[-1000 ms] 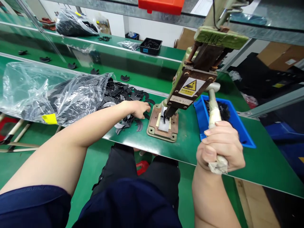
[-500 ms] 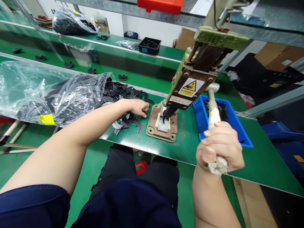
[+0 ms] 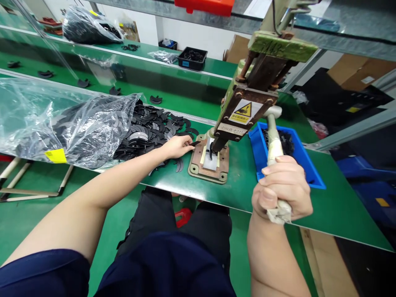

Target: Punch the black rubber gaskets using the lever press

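Your left hand [image 3: 177,146] pinches a black curved piece [image 3: 194,143] at its tip, right at the edge of the press base [image 3: 208,163], just short of the white pad under the punch [image 3: 216,145]. Seat that piece flat and square on the pad, I'd say, and get your fingers clear of the punch before any pull. Your right hand [image 3: 281,187] is closed tight around the wrapped lever handle [image 3: 274,150], which slants up to the press head with its yellow warning label [image 3: 244,111]. Left arm stretched long across the bench [image 3: 244,189], wrist low over the heap of black pieces [image 3: 148,128]; right forearm upright, elbow tucked. The heap spills from a clear plastic bag [image 3: 62,123] at your left, and a blue bin [image 3: 306,165] holding more black parts sits just beyond the lever.
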A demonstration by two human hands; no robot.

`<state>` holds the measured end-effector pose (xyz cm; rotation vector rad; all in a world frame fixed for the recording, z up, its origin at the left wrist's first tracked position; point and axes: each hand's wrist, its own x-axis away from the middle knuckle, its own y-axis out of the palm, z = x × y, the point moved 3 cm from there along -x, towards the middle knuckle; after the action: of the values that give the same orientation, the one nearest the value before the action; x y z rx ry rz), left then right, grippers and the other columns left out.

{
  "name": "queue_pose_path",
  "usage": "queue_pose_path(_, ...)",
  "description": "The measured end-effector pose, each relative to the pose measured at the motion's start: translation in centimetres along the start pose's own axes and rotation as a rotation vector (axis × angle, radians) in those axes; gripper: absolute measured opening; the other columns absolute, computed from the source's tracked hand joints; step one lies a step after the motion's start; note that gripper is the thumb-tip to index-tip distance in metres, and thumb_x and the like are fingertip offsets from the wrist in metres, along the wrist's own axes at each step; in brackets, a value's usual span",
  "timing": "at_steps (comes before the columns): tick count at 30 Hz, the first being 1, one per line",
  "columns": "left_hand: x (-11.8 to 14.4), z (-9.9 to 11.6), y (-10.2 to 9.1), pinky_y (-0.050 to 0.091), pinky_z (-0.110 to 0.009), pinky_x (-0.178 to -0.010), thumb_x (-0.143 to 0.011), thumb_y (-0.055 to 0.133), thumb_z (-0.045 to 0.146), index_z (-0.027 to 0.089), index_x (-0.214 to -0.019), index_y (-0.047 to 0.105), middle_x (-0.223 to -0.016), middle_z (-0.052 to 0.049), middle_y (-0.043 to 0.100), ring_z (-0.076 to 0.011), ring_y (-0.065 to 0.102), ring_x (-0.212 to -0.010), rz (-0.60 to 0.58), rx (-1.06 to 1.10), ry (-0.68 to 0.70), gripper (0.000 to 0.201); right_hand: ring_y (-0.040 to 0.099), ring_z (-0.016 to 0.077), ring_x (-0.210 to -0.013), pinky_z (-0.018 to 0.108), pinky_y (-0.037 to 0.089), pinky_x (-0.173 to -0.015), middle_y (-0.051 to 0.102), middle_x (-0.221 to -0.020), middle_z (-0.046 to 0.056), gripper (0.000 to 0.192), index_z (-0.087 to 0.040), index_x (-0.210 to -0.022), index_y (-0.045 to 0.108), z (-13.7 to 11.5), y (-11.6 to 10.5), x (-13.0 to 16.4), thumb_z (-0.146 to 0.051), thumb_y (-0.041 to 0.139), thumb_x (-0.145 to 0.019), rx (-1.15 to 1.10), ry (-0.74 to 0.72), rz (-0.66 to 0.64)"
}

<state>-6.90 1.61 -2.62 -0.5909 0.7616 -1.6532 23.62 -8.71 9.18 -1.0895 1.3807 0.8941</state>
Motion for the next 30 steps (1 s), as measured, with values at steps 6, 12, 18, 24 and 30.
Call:
queue_pose_path(6, -0.7, 0.9, -0.6, 0.052, -0.027, -0.059, -0.099, 0.071, 0.041, 0.021, -0.1, 0.06, -0.075, -0.001, 0.07, -0.0137, 0.064, -0.06, -0.137, 0.429, -0.164, 0.023, 0.066, 0.0145, -0.067, 0.049, 0.059, -0.087, 0.061, -0.063, -0.007, 0.034, -0.022, -0.063, 0.051, 0.1, 0.0, 0.1, -0.034, 0.07, -0.088, -0.002, 0.001, 0.025)
queue_pose_path(12, -1.5, 3.1, 1.4, 0.048, -0.023, -0.053, -0.099, 0.071, 0.045, 0.021, -0.089, 0.056, -0.066, -0.001, 0.067, -0.014, 0.065, -0.057, -0.214, 0.411, -0.144, 0.03, 0.066, 0.0135, -0.067, 0.047, 0.059, -0.086, 0.061, -0.063, -0.007, 0.033, -0.022, -0.064, 0.051, 0.3, 0.2, 0.2, -0.034, 0.069, -0.089, -0.01, -0.033, 0.038)
queue_pose_path(18, -2.3, 4.3, 1.7, 0.05, -0.024, -0.059, -0.098, 0.069, 0.041, 0.021, -0.086, 0.055, -0.074, 0.0, 0.07, -0.0158, 0.069, -0.067, -0.134, 0.275, 0.005, 0.027, 0.065, 0.0148, -0.067, 0.049, 0.059, -0.086, 0.061, -0.063, -0.006, 0.032, -0.023, -0.065, 0.052, 0.1, 0.1, 0.1, -0.034, 0.069, -0.09, 0.001, -0.011, 0.012)
queue_pose_path(24, -2.5, 4.0, 0.3, 0.053, -0.025, -0.058, -0.098, 0.07, 0.038, 0.02, -0.087, 0.056, -0.083, -0.002, 0.071, -0.0142, 0.07, -0.062, -0.208, 0.369, -0.013, 0.026, 0.065, 0.0141, -0.068, 0.048, 0.059, -0.086, 0.06, -0.063, -0.006, 0.034, -0.023, -0.065, 0.052, 0.0, 0.1, 0.1, -0.036, 0.069, -0.092, -0.003, 0.004, 0.018)
queue_pose_path(30, -2.9, 2.8, 2.2, 0.059, -0.026, -0.066, -0.096, 0.072, 0.037, 0.019, -0.088, 0.06, -0.08, -0.002, 0.071, -0.0148, 0.072, -0.068, -0.199, 0.408, -0.005, 0.024, 0.065, 0.0141, -0.066, 0.048, 0.059, -0.085, 0.059, -0.062, -0.006, 0.038, -0.023, -0.063, 0.051, 0.3, 0.1, 0.3, -0.038, 0.07, -0.092, 0.009, -0.01, 0.029)
